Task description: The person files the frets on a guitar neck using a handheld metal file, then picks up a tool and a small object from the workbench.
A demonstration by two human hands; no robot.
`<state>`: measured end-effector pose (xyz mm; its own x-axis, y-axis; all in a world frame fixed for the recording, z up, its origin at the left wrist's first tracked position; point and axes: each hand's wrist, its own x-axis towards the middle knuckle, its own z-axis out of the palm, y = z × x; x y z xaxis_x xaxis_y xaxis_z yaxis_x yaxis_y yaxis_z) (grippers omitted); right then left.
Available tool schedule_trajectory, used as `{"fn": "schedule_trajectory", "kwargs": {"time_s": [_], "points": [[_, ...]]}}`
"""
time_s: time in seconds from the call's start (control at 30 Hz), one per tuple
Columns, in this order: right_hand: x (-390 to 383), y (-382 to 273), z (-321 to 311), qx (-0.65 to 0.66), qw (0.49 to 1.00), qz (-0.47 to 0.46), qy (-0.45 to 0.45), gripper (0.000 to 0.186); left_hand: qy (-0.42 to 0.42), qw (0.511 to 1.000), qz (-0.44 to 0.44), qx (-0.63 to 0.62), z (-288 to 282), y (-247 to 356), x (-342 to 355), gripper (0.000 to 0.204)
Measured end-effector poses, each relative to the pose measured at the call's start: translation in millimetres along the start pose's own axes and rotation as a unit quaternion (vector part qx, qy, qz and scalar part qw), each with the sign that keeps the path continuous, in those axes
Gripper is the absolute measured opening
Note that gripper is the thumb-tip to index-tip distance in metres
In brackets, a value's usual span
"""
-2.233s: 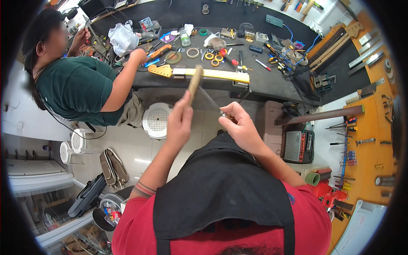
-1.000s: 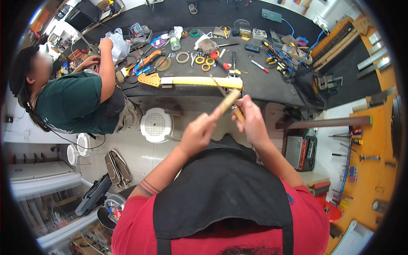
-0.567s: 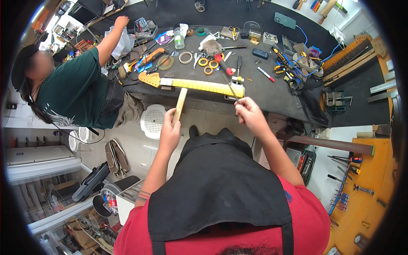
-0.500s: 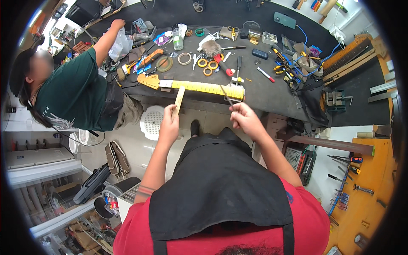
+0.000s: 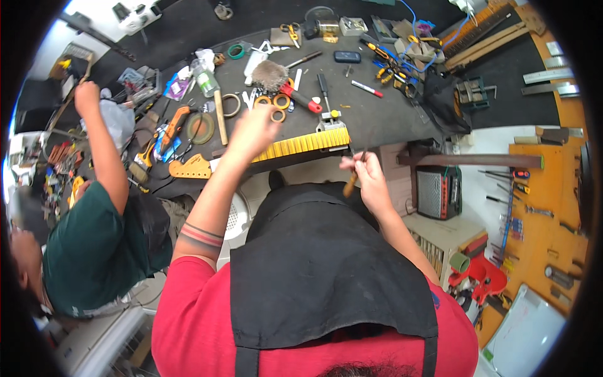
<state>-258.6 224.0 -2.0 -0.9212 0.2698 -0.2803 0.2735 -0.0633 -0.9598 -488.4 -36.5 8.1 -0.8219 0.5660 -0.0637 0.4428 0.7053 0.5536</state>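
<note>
My left hand (image 5: 254, 132) is motion-blurred over the bench, right of a wooden stick (image 5: 221, 116) that now lies there; whether it holds anything is unclear. Below and in front of it runs a guitar neck (image 5: 308, 142), its fretboard covered in yellow strips, with a pale wood headstock (image 5: 187, 168). A clamp fixture (image 5: 330, 124) sits at the neck's right end. My right hand (image 5: 370, 179), just beyond that end, grips a slender tool (image 5: 350, 185) with a wooden handle and a thin dark shaft.
A co-worker's hand (image 5: 86, 94) reaches into clutter at the left. The bench (image 5: 392, 116) carries tape rolls (image 5: 282, 100), a fluffy duster (image 5: 270, 75), pliers, bottles and cables. An amplifier (image 5: 438, 191) and a tool board (image 5: 543, 239) stand at the right.
My left hand has moved up over the bench and parted from the stick, which now lies there. The right-hand tool's handle now points downward. The co-worker's arm and the view have shifted.
</note>
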Motion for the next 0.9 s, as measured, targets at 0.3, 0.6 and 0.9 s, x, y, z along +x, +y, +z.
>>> {"fn": "schedule_trajectory", "kwargs": {"time_s": [0.3, 0.6, 0.9], "points": [[27.4, -47.3, 23.0, 0.129, 0.976, 0.011, 0.175, 0.023, -0.307, 0.785, -0.041, -0.537, 72.7, 85.3, -14.6, 0.033], [83.3, -44.8, -91.0, -0.006, 0.971, 0.000, 0.240, 0.021, -0.126, 0.830, -0.179, -0.513, 62.5, -14.4, 1.7, 0.024], [178.4, 8.6, -46.9, -0.380, 0.866, -0.215, -0.245, 0.024, 0.145, 0.742, -0.266, -0.598, 131.2, 28.5, -30.9, 0.029]]}}
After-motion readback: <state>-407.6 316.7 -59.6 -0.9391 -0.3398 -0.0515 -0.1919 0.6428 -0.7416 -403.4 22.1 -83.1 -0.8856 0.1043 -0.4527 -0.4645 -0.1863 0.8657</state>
